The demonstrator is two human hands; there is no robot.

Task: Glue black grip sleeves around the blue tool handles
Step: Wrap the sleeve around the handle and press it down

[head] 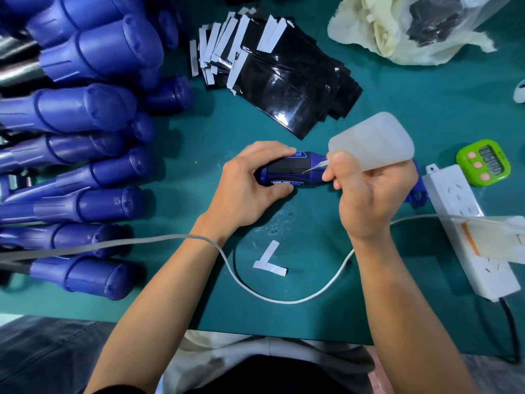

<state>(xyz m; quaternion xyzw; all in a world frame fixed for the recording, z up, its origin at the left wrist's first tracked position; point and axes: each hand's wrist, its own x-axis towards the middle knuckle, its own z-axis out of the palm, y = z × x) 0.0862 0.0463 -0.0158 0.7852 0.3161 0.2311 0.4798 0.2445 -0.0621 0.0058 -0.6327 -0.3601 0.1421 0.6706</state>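
Near the middle of the green table lies a blue tool handle on its side. The left hand holds one end of it, with fingers and thumb curled round it in a snug grip. A black grip sleeve is wrapped round the middle of this handle, just beside the left fingers. The right hand is at 3 o'clock from the left hand. Its fingers and thumb are curled round a soft white squeeze bottle. The bottle is tipped over so its thin nozzle points to 9 o'clock, and the tip sits right at the edge of the black sleeve. At 12 o'clock from the hands is a messy pile of black sleeves with white paper strips on their edges. From 9 to 11 o'clock many more blue handles lie heaped side by side, with their round ends facing the hands. At 1 o'clock is a see-through plastic bag with pale scraps inside. At 3 o'clock is a small green timer, and a white power strip lies just beside it at 4 o'clock. At 6 o'clock two white paper strips lie on the table in an L shape. A white cable loops across the table near them and passes over the left wrist
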